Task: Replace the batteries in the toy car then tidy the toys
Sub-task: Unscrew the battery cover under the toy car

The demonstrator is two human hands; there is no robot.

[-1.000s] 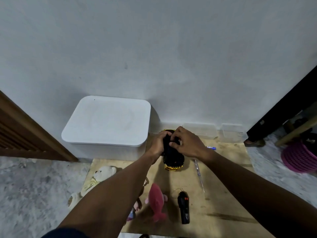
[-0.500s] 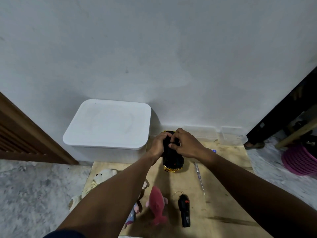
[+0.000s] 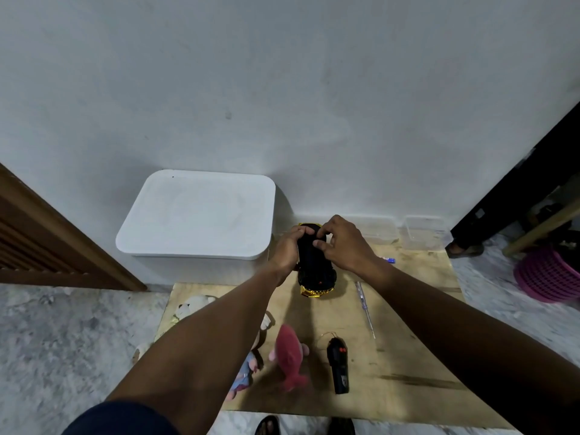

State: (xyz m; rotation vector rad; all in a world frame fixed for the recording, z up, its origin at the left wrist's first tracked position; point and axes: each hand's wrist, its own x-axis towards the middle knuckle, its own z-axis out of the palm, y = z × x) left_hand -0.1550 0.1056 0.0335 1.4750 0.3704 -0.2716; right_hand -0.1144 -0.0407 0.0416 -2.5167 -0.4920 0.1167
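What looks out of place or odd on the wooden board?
The toy car lies upside down, black underside up, gripped by the left hand and right hand. Nothing looks spilled or broken.

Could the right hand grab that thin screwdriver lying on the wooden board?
Probably yes. The thin clear-handled screwdriver lies uncovered on the plywood board, close to the right hand. That hand is busy on the upturned black-and-gold toy car, so it must let go first.

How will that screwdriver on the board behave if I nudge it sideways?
The screwdriver looks slim and round, so it would probably roll across the flat wooden board. Its thin straight shaft suggests it is stiff, and likely light to lift.
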